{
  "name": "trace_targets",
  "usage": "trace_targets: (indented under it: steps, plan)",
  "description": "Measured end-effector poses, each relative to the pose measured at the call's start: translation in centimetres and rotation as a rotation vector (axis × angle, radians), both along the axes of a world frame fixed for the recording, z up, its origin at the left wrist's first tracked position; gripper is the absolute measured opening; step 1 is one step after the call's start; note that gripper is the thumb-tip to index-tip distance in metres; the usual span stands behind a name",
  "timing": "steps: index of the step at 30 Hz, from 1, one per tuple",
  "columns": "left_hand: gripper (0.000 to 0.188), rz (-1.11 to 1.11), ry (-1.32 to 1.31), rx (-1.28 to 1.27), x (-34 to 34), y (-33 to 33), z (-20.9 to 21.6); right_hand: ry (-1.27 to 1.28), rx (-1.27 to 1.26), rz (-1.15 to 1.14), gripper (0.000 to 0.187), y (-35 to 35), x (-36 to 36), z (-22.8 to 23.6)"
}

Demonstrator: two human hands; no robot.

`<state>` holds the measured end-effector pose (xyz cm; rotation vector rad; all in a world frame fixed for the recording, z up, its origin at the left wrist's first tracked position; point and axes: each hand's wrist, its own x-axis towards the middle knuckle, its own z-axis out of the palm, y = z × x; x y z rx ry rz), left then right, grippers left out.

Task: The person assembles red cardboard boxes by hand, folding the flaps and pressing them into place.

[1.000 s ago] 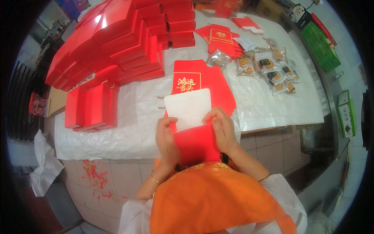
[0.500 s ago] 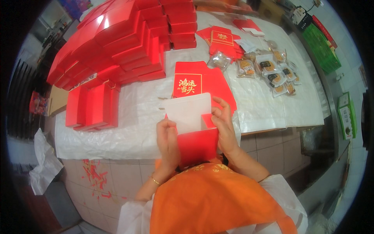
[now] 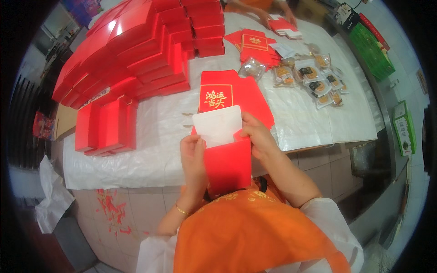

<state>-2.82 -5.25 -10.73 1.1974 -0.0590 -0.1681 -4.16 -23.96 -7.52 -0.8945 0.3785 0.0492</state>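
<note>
White-sheeted surface (image 3: pixel 154 141) across the middle of the room, creased and shiny, with the covering reaching over the near left edge. Piled at far left, a tall stack of red boxes (image 3: pixel 132 54), several layers deep; just nearer, a separate low group of red boxes (image 3: pixel 114 120). Off to the far right, a loose cluster of clear-wrapped round food packets (image 3: pixel 318 79), with flat red blanks (image 3: pixel 256 43) to the left and farther back. At the far edge, a co-worker's hands (image 3: pixel 264 17) at a red-and-white carton (image 3: pixel 286 26). Along the right side of the room, a green crate (image 3: pixel 373 52) and, nearer, a green box (image 3: pixel 402 132). Nearer than the surface, pale floor tiles (image 3: pixel 145 209), strewn on the left with red scraps (image 3: pixel 111 211); farther left, a crumpled white sheet (image 3: pixel 51 195).

Held up by the near edge of the surface, before an orange apron (image 3: pixel 246 232), a partly folded red carton (image 3: pixel 227 166) with its white inner flap (image 3: pixel 218 127) pointing to the far side. Clasped along its left edge by the left hand (image 3: pixel 193 157), and pinched at its far right corner by the right hand (image 3: pixel 257 139). Just beyond, lying flat on the surface, gold-printed red blanks (image 3: pixel 249 93).
</note>
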Motion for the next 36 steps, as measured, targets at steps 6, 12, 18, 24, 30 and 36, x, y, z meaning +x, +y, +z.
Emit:
trace_targets:
  steps: [6, 12, 18, 24, 30, 36]
  plan:
    - [0.037, -0.102, 0.087, -0.113, 0.2, 0.1, 1.9, 0.057, -0.069, 0.040, 0.047, 0.0, 0.2, -0.4]
    - [0.039, -0.190, 0.124, -0.086, 0.2, 0.9, 2.2, 0.129, -0.201, 0.078, 0.033, 0.2, -0.6, -1.1]
    - [0.040, -0.270, 0.320, -0.096, 0.7, 1.0, 4.1, 0.177, -0.270, 0.342, 0.031, -1.6, 0.3, -1.3]
    - [0.035, -0.283, 0.248, -0.139, 0.7, 0.7, 3.3, 0.144, -0.298, 0.371, 0.029, -1.7, 0.8, -0.9]
    - [0.024, -0.141, 0.069, -0.005, 0.5, 1.1, -0.6, -0.004, -0.283, 0.380, 0.037, -0.5, -0.9, -2.9]
    - [0.022, -0.096, -0.191, 0.231, 0.2, 1.8, -1.3, -0.494, -0.586, 0.437, 0.052, -0.9, -2.2, -2.3]
